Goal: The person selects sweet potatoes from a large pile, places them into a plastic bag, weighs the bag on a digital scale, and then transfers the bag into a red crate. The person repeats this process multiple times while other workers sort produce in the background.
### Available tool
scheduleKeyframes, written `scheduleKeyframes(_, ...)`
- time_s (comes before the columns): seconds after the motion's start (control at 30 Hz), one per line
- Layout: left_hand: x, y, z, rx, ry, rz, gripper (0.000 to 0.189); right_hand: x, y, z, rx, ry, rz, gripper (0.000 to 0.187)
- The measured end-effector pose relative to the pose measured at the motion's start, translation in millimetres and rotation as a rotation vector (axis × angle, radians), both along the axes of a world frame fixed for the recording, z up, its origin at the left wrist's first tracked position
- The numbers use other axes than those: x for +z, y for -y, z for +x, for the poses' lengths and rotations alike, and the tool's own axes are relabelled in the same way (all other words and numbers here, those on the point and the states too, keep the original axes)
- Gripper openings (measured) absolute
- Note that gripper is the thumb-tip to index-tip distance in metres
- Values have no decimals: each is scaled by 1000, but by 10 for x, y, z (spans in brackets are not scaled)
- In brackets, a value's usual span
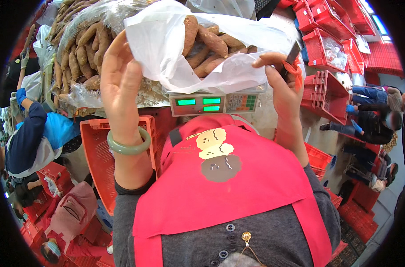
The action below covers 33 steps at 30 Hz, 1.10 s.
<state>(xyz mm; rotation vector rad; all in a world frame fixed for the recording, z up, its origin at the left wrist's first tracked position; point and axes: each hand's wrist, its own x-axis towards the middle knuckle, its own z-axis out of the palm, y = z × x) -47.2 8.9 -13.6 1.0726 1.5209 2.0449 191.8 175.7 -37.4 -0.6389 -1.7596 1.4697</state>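
A white plastic bag (159, 50) stands with its mouth spread wide on an electronic scale (216, 104) whose displays glow green. Inside the bag lie several sweet potatoes (213, 41). My left hand (122, 73), with a green bangle (129, 148) at its wrist, is at the bag's left side. Its fingertips pass behind the plastic, so whether they grip it is hidden. At the bag's right rim is my right hand (282, 76), thumb and forefinger apart. Tucked in that hand is a dark flat blade (293, 53), with an orange-red strip (294, 71) around it.
Left of the bag is a heap of sweet potatoes (85, 55) partly under clear film. A red crate (100, 160) stands below the table's left side. More red crates (326, 95) are stacked at right. Other people (35, 133) are at both sides.
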Motion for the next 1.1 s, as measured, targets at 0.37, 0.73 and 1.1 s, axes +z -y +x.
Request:
scheduleKeyframes(0.37,-1055,906,-1594,368,-626,-964,49,82,598,1,523,59,-459,28)
scheduleKeyframes(0.73,-1389,604,-1461,136,-648,-1042,32,-134,923,-60,534,283,-445,25)
scheduleKeyframes(1.1,-538,159,-476,-38,-538,213,28,-349,1256,182,209,174,-336,32)
